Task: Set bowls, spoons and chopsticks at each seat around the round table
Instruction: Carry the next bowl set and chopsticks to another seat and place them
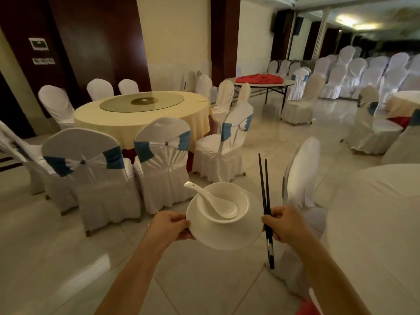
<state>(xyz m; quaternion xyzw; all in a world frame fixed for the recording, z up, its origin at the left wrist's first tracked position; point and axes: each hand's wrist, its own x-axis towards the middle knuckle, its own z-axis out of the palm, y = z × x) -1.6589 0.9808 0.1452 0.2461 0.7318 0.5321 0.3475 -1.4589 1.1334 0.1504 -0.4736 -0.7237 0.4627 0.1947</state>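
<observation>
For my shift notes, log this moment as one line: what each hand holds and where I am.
left hand: grips plate with bowl and spoon | right hand: grips chopsticks | position: standing, yellow round table ahead

1 bowl (222, 202), 1 spoon (212, 201), 1 plate (227, 235), 2 chopsticks (264, 201)
</observation>
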